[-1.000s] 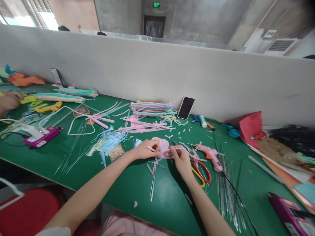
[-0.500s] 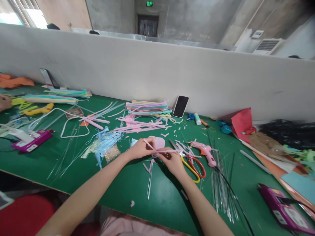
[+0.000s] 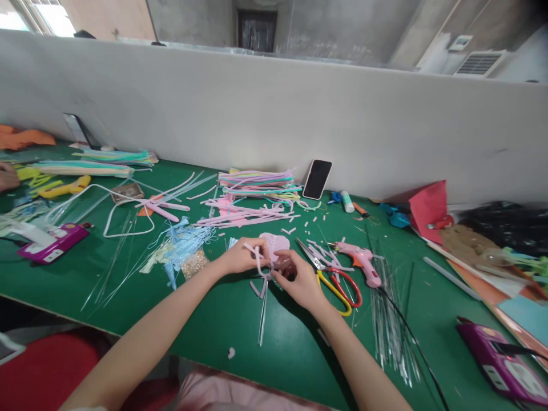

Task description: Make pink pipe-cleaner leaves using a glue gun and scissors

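Observation:
Both my hands meet over a small pink craft piece (image 3: 277,244) on the green table (image 3: 222,319). My left hand (image 3: 242,257) pinches a pale pink pipe cleaner strip (image 3: 257,257) that loops over its fingers. My right hand (image 3: 299,279) has its fingers curled against the lower edge of the pink piece and the strip's other end. Thin stems (image 3: 262,311) lie on the table just below the hands.
Scissors with red and yellow handles (image 3: 338,282) and a pink glue gun (image 3: 362,260) lie right of my hands. Pipe cleaner bundles (image 3: 257,182), a leaning phone (image 3: 317,178), wire rods (image 3: 391,325), purple devices (image 3: 51,240), (image 3: 499,362), and another person's hand (image 3: 6,176) surround them.
The pink strip, held stretched between both hands before, is now bent into a loop at my left fingers. My right hand drew in closer to the left. The camera tilted slightly.

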Tool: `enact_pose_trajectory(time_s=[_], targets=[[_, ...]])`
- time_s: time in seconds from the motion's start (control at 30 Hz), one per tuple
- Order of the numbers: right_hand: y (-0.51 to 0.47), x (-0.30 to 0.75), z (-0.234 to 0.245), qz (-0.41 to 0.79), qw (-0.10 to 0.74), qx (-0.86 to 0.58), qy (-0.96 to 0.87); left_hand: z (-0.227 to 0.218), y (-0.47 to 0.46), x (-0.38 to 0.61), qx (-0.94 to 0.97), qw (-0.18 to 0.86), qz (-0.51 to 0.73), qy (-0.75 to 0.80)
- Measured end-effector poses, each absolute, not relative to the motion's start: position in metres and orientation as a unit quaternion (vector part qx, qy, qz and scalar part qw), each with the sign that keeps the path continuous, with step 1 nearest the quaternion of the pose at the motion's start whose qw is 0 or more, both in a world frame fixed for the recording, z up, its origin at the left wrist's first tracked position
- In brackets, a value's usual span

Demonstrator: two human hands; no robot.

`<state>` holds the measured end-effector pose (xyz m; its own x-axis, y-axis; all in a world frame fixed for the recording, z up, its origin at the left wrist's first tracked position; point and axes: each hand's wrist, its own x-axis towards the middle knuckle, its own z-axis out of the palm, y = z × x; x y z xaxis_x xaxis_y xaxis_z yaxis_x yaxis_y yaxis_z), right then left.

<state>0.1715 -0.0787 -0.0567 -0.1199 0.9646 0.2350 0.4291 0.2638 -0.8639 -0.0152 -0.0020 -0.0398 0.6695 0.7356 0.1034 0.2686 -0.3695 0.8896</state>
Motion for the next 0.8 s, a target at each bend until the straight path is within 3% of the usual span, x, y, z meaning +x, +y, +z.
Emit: enact_pose_trajectory(time_s=[0.23,0.8], targets=[[-0.074,0.155,-0.039,0.254,0.387,-0.457,-0.759,-0.037,-0.003,-0.011,0.8,0.452,0.249,0.305],[-0.057,0.174,-0.069,0.382,0.465,-0.512,-0.614,-0.037,-0.003,-0.016,0.784,0.471,0.225,0.335]])
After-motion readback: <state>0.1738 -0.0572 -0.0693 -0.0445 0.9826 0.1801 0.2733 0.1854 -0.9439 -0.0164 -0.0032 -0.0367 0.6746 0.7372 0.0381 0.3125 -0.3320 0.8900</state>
